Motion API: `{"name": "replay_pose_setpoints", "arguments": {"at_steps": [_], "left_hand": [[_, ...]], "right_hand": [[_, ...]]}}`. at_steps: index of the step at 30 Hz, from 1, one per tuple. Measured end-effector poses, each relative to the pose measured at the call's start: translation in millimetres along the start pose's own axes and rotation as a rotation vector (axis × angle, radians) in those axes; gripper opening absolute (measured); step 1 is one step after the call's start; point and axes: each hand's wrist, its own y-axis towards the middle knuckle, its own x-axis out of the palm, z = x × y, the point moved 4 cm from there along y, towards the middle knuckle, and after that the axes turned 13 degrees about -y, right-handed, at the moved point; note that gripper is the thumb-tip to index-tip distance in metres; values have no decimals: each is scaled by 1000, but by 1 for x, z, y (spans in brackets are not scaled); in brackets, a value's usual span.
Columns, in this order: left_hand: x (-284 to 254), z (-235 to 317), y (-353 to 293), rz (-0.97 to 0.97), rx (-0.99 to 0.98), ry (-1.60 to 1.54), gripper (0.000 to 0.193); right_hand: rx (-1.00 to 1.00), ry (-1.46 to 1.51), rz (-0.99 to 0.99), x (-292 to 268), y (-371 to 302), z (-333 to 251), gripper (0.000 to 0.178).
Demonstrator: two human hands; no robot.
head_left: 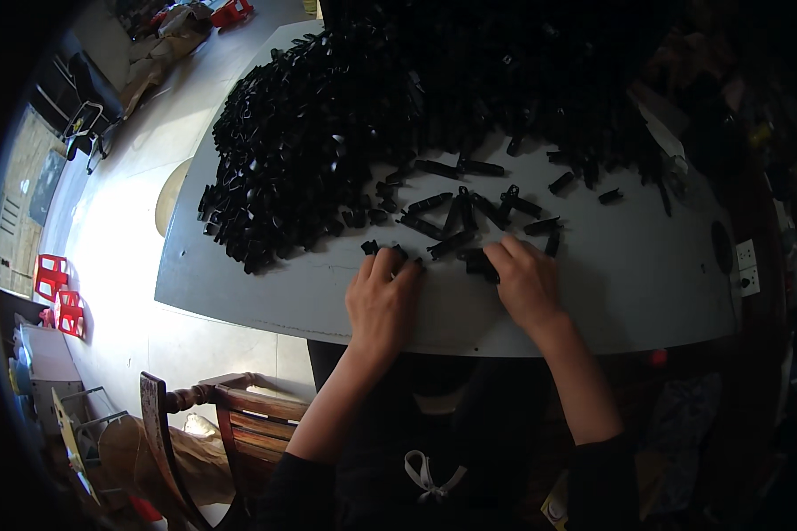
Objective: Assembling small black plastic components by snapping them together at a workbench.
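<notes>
While the big pile of black plastic parts [328, 133] is sitting beyond, we are pinching small black pieces: left hand [381, 296] fingers curled on one [371, 247], right hand [524, 281] gripping another [478, 262]; next comes joining them, we judge.

Bare grey tabletop [646, 283] is left open to the right of the right hand [524, 281] and along the near edge under both wrists. Between the right hand and the left hand [381, 296] a narrow bare strip is seen. Ahead of the fingers, passage is blocked by scattered small black plastic tube pieces [456, 217]. Farther back and to the left, the surface is covered by a large heap of black plastic parts [301, 142]. A wooden chair back [239, 407] is placed near-left, below the table edge.
</notes>
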Motion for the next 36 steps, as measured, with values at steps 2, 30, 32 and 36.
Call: {"name": "replay_pose_setpoints", "arguments": {"at_steps": [2,30,32,36], "left_hand": [[-2,1,-6,-25,5,6,9],[-38,33,-39,-310,-48,-804,7],[-31,41,-40,-163,-250,-1414,34],[-23,52,-46,-310,-263,-1541,55]], "right_hand": [[1,21,-7,-14,-13,-7,26],[-172,571,0,-69,-60,-41,33],[-274,534,33,-71,-66,-54,27],[-328,494,175,-70,-75,-77,8]]}}
